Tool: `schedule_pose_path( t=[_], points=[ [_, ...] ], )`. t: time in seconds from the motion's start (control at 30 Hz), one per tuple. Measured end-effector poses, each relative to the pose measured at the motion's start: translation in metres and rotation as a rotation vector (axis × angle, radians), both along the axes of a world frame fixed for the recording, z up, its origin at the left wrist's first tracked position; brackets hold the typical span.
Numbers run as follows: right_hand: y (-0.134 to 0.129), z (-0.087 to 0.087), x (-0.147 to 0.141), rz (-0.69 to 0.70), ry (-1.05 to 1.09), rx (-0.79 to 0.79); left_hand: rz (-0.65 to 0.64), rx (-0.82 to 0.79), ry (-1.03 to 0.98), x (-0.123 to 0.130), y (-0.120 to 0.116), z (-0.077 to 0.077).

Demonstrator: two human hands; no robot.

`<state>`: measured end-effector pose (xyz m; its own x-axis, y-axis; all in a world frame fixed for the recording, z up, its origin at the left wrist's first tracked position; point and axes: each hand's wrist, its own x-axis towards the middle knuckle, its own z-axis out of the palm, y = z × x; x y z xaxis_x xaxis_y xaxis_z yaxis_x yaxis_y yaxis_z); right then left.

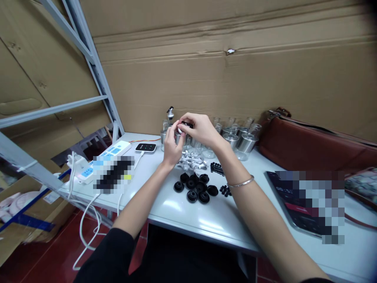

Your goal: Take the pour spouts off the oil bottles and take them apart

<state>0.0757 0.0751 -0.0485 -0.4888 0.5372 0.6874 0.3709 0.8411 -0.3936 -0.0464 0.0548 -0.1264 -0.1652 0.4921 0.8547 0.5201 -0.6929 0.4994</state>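
My left hand (173, 146) and my right hand (202, 127) meet above the back of the table, fingers closed on a small black-and-silver piece (186, 125). Fingertips cover much of it, so its exact kind is hidden. Behind and around the hands stand several clear glass bottles with silver bands (246, 143). One bottle at the left carries a silver pourer spout with a black top (170, 113). Just below the hands lies a heap of silver spout parts (191, 161). Nearer to me are several round black stoppers (192, 182), with small black pieces (225, 191) to their right.
On the left are a white power strip (112, 155) with cables and a small white-edged device (145, 147). A tablet-like device (290, 204), partly blurred, lies at right before a brown leather bag (312, 137). Cardboard (176, 70) backs the white table (176, 216); a metal frame (100, 78) rises left.
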Motion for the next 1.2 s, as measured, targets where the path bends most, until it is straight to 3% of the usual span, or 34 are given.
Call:
schedule_pose_path(
  t=[0.1,0.23,0.4,0.57,0.73,0.87,1.0,1.2],
  points=[
    [0.000,-0.002,0.012,-0.005,-0.081,-0.063,0.072,0.039,0.116,-0.004,0.001,0.000],
    [0.002,-0.003,0.022,-0.003,-0.121,-0.160,0.061,0.018,0.194,0.000,0.000,-0.003],
    [0.000,-0.002,0.020,0.007,-0.184,-0.178,-0.027,-0.283,0.055,0.008,-0.004,0.001],
    [-0.003,-0.005,0.014,0.026,-0.246,-0.160,-0.056,-0.523,0.166,0.007,-0.008,0.007],
    [-0.002,-0.006,0.014,-0.191,-0.291,-0.049,0.211,-0.436,0.302,0.006,-0.011,0.008],
    [-0.006,-0.005,0.013,-0.335,-0.417,-0.046,0.350,-0.360,0.408,0.005,-0.013,0.008],
    [-0.008,-0.004,0.010,-0.435,-0.469,-0.060,0.406,-0.352,0.398,0.003,-0.011,0.008],
    [-0.009,-0.006,0.006,-0.454,-0.616,-0.033,0.400,-0.349,0.437,0.001,-0.009,0.005]
  ],
)
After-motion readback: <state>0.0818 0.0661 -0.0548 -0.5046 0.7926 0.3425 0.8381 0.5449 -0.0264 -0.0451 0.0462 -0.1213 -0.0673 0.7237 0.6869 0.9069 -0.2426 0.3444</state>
